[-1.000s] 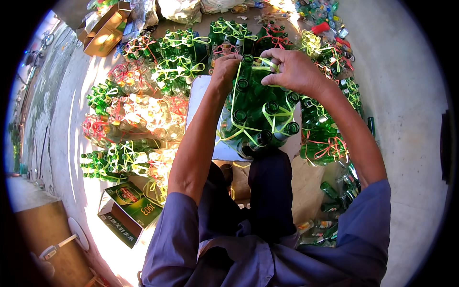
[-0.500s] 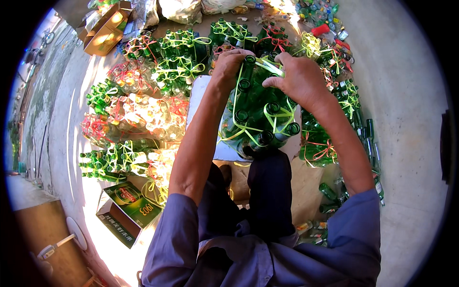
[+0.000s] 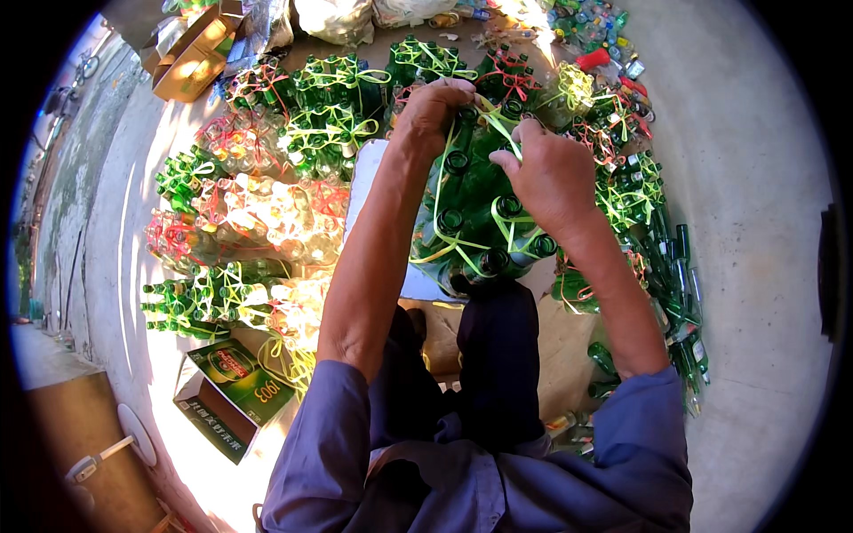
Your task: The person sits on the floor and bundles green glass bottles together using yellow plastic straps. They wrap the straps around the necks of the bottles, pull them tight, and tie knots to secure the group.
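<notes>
A bundle of green glass bottles (image 3: 451,219) stands upright in front of me on a white board (image 3: 425,285), above my knees. Yellow-green plastic strap (image 3: 499,123) loops round the bottle necks and crosses between them. At the bundle's far left corner my left hand (image 3: 434,111) is closed on the strap beside a bottle mouth; its fingertips are partly hidden. My right hand (image 3: 558,176), at the far right side, pinches the strap between thumb and curled fingers. A stretch of strap runs taut between both hands.
Strapped bundles of green bottles (image 3: 329,124) and clear bottles (image 3: 267,213) stand at the left and back. Loose green bottles (image 3: 682,275) lie at the right. An open green carton (image 3: 233,373) sits at lower left, a brown box (image 3: 191,67) at far left.
My right hand has moved slightly down and right, drawing the strap with it. My left hand has shifted slightly up and stays closed. The bundle has hardly moved.
</notes>
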{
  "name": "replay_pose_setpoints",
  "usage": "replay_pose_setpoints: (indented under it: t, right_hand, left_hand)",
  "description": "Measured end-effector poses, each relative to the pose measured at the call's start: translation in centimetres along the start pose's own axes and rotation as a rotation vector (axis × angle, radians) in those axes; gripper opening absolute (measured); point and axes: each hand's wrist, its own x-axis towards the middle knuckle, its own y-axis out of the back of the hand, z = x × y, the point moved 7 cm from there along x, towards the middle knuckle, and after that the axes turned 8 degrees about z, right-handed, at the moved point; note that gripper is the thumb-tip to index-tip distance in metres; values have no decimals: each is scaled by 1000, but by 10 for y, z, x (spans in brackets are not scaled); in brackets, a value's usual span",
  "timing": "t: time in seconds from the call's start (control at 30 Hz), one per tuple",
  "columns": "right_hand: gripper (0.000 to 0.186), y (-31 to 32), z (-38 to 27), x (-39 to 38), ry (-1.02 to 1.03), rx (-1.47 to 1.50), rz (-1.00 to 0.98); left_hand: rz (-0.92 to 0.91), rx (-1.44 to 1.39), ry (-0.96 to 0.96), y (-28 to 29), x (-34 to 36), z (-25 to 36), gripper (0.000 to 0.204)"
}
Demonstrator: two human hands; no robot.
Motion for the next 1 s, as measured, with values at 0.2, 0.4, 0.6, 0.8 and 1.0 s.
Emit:
replay_pose_setpoints:
  t: [0.2, 0.4, 0.6, 0.8, 1.0]
  right_hand:
    - [28, 5, -2, -16, 57, 130, 88]
    - [32, 23, -20, -23, 164, 106, 5]
    - [38, 9, -35, -38, 291, 95, -55]
    - [36, 3, -38, -42, 341, 35, -153]
    - [41, 7, -40, -48, 371, 33, -118]
  left_hand:
    - [23, 194, -96, -2, 0, 0, 14]
    - [121, 234, -141, 9, 5, 0, 14]
    - [180, 309, -125, 7, 3, 0, 14]
    - [186, 64, -5, 24, 18, -12, 16]
    - [327, -137, 19, 50, 41, -16, 29]
